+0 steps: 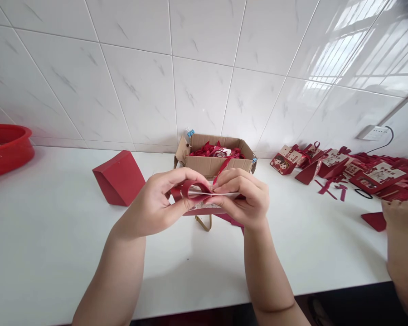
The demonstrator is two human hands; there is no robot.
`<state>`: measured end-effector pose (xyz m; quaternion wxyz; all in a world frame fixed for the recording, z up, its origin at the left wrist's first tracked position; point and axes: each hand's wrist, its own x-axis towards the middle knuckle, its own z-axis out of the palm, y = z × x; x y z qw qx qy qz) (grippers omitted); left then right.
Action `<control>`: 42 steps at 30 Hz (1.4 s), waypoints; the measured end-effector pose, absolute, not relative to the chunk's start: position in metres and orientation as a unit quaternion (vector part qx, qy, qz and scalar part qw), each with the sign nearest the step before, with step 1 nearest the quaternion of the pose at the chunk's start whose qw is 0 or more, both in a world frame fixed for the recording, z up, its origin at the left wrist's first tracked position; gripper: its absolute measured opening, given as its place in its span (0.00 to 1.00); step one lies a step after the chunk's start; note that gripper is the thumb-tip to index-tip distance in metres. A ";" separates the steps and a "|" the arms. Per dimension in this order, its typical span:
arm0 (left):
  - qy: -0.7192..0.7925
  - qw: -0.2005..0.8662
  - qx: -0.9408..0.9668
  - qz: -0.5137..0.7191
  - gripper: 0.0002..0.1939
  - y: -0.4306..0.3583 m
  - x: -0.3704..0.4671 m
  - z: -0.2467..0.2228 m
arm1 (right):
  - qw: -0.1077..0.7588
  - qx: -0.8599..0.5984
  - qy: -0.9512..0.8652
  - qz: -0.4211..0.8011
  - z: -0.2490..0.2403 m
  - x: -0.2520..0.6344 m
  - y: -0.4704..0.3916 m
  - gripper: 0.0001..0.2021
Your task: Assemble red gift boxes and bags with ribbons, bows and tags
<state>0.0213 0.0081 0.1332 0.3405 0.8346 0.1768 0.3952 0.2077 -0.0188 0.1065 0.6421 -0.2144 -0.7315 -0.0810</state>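
A red gift box with a pale printed panel is held over the table between both hands. My left hand is closed around its left end, with thumb and fingers at the top edge. A loop of dark red ribbon bends beside these fingers. My right hand pinches the top edge from the right, its fingertips meeting those of the left hand near the middle. Another red ribbon length runs up behind the right fingers. Under the box, a gold-brown strip shows on the table.
A red folded box stands at left, near a red plastic basket. Behind my hands is a cardboard carton of ribbons. Finished-looking gift boxes crowd the right, where another person's hand touches a red piece.
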 end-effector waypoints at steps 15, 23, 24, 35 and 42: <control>0.157 0.296 0.841 0.424 0.08 -0.007 0.023 0.139 | 0.636 -0.172 -0.746 -0.097 0.110 0.211 -0.026 0.08; 0.105 0.191 0.860 0.460 0.11 -0.001 0.025 0.136 | 0.645 -0.177 -0.732 -0.131 0.111 0.210 -0.023 0.07; 0.110 0.185 0.871 0.442 0.13 0.000 0.023 0.137 | 0.642 -0.186 -0.732 -0.134 0.110 0.211 -0.022 0.07; 0.140 0.104 0.853 0.493 0.09 0.009 0.019 0.135 | 0.585 -0.326 -0.740 -0.060 0.108 0.212 -0.021 0.07; 0.223 0.159 0.853 0.445 0.03 0.019 0.032 0.129 | 0.492 -0.426 -0.731 0.206 0.105 0.215 -0.013 0.10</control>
